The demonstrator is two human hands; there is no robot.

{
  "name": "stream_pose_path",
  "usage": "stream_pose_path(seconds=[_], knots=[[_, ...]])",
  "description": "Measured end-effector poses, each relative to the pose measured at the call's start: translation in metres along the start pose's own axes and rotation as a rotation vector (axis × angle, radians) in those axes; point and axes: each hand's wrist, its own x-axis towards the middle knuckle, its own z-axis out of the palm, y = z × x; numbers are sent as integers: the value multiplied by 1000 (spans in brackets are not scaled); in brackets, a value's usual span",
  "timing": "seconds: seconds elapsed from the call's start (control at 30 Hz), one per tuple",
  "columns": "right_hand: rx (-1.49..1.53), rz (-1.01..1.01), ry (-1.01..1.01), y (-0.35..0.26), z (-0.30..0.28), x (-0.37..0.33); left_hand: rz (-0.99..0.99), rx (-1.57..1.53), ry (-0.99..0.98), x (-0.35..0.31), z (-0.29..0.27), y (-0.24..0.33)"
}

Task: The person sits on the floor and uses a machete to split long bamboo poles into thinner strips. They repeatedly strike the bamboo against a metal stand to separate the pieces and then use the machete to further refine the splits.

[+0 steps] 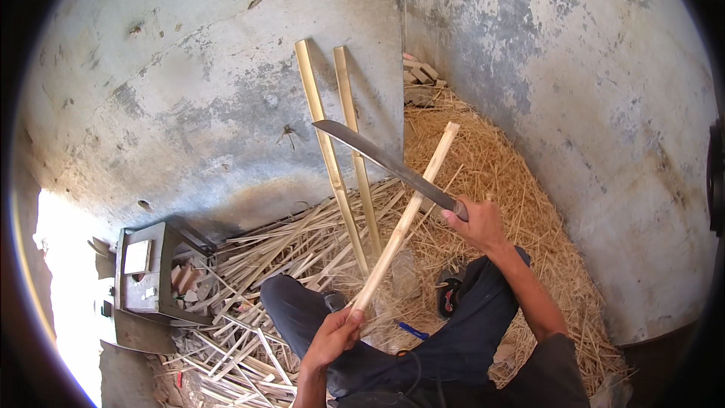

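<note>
Our left hand's [334, 336] grip is closed round the strip's [401, 233] lower end; it slants up between our knees [284, 292]. Our right hand's [481, 224] grip is wrapped round the knife [381, 158], which crosses the strip. Two slats [312, 91] lean on the wall [189, 68].

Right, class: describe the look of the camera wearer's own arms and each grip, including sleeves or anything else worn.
The left grip and right grip are human and ungloved. The right forearm is bare up to a plain dark sleeve ending near the elbow. The left forearm is bare where it shows; its sleeve cannot be made out.
</note>
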Motion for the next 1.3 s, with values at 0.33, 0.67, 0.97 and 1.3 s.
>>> stream_pose_path(seconds=[0.33, 0.67, 0.97, 1.3], knots=[[53, -222, -39, -13, 33, -20, -97, -399, -195, 23, -5, -1], [-69, -257, -99, -24, 25, -24, -86, -355, -167, 26, 6, -5], [-220, -53, 15, 67, -7, 27, -288, -439, -257, -5, -21, -41], [-107, 25, -109, 68, -13, 34, -104, 51, -5, -24, -23, -32]])
